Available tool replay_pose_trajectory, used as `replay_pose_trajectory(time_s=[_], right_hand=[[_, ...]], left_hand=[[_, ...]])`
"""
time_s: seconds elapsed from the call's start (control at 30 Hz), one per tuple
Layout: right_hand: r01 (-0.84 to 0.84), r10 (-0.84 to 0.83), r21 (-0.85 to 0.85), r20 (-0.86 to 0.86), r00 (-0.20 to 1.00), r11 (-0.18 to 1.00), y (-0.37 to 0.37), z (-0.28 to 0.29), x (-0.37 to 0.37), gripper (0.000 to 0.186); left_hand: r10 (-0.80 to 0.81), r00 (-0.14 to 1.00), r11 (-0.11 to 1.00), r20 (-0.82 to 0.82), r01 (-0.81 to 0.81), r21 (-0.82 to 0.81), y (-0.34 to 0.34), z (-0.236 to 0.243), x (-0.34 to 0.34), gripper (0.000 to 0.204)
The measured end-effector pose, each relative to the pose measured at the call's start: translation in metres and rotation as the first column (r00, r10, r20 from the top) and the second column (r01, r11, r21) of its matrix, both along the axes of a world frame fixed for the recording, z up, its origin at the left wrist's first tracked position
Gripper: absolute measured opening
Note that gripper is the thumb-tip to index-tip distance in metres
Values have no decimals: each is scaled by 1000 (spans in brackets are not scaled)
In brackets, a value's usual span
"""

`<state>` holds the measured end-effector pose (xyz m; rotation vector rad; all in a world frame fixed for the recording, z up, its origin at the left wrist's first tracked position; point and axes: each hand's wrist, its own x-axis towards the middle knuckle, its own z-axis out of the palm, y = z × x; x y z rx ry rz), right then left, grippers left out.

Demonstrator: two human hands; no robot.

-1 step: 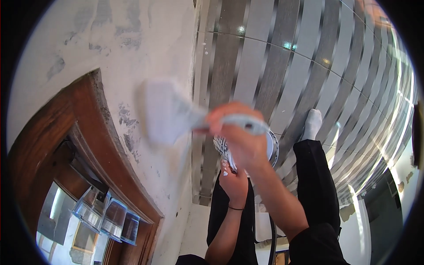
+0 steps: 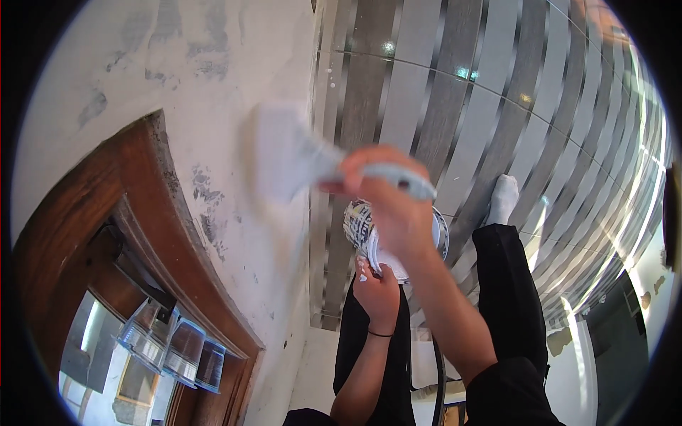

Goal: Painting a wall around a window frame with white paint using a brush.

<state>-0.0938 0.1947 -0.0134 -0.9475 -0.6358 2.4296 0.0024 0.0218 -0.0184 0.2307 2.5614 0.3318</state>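
Note:
My right hand (image 2: 389,206) grips the grey handle of a wide brush (image 2: 280,149). Its pale, motion-blurred head is over the whitish, grey-patched wall (image 2: 177,85) on the left; whether the bristles touch it, I cannot tell. Below that hand, my left hand (image 2: 375,291), spotted with white paint, grips the rim of a patterned bucket (image 2: 359,224) holding white paint. My right hand and forearm hide part of the bucket.
A brown wooden door frame (image 2: 142,156) with clear containers (image 2: 181,351) hanging inside is at lower left. Striped floor tiles (image 2: 455,121) stretch right. My socked foot (image 2: 504,195) and black-clad legs show below, with an opening in a wall (image 2: 614,334) at far right.
My right hand and the brush have moved upward and a little to the right, showing more of the bucket. My left hand stays in place.

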Motion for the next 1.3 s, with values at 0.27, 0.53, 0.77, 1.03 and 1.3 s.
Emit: replay_pose_trajectory(time_s=[0.27, 0.53, 0.77, 1.03, 1.3], right_hand=[[20, -99, 246, 315, 944, 969, 71, -95, -79, 19], [45, -50, 42, 109, 993, 998, 56, 43, -70, 17], [-26, 36, -121, 77, 996, 992, 107, 115, 29, 22], [-85, 96, -60, 219, 971, 995, 155, 305, 215, 30], [-271, 249, 62, 247, 937, 960, 185, 472, 303, 31]], left_hand=[[112, 988, 994, 106, -110, -21, 11, 2, 8, 45], [15, 998, 997, -62, -11, 72, -1, 9, 6, 33], [24, 1000, 997, 21, -25, 72, 15, 80, 10, 51], [21, 987, 991, 161, -42, 129, 45, 250, -3, 48], [33, 987, 950, -158, 18, 313, 74, 391, 7, 47]])
